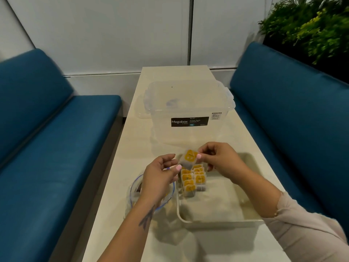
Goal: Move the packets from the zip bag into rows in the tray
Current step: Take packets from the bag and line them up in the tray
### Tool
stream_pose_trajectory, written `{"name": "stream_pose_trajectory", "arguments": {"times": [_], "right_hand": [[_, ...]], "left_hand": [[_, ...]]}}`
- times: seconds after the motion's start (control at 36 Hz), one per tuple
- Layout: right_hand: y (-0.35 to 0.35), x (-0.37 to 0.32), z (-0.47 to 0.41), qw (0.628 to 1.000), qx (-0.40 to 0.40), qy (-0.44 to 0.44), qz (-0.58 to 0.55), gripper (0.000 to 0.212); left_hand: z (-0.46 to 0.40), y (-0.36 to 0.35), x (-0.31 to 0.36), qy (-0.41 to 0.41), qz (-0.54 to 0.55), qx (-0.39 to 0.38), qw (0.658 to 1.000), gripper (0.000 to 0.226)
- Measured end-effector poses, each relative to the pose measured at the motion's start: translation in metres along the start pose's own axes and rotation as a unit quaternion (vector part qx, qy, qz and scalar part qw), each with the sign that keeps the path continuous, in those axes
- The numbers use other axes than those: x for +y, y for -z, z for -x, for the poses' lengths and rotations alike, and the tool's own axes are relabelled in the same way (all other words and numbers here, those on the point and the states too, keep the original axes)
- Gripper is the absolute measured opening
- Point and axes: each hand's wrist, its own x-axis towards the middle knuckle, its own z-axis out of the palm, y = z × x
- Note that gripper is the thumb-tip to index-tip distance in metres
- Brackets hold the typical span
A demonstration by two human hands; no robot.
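Note:
A yellow-labelled packet [189, 157] hangs above the far left corner of the cream tray [222, 221], pinched at its lower left by my left hand [160, 176] and at its upper right by my right hand [217, 159]. Under it, several like packets [192, 181] lie in two short rows along the tray's left side. A clear zip bag [136, 188] with a blue seal sits open on the table left of the tray, partly hidden by my left wrist. A few dim shapes show inside it.
A clear lidded storage box [188, 110] with a black label stands further back on the narrow cream table [132, 152]. Blue bench seats [56, 148] flank both sides. Green plants [311, 25] fill the upper right corner.

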Motion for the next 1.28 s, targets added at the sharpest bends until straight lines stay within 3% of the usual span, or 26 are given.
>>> {"name": "stream_pose_trajectory", "arguments": {"times": [0.28, 0.42, 0.86, 1.11, 1.28], "right_hand": [[0.019, 0.050, 0.001, 0.970, 0.008, -0.039, 0.240, 0.028], [0.011, 0.066, 0.001, 0.948, -0.018, -0.075, 0.310, 0.021], [-0.004, 0.081, 0.000, 0.941, -0.028, -0.123, 0.313, 0.006], [0.002, 0.078, 0.001, 0.941, -0.029, -0.130, 0.312, 0.016], [0.006, 0.071, -0.002, 0.946, -0.006, -0.110, 0.304, 0.025]], "left_hand": [[0.003, 0.002, -0.013, -0.040, -0.152, 0.010, 0.988, 0.045], [0.007, 0.002, -0.014, -0.044, -0.194, 0.015, 0.980, 0.043], [0.010, 0.012, -0.008, -0.044, -0.211, 0.039, 0.976, 0.036], [0.007, 0.030, 0.004, -0.070, -0.194, 0.057, 0.977, 0.038], [0.007, 0.059, 0.011, -0.104, -0.272, 0.108, 0.951, 0.032]]}}
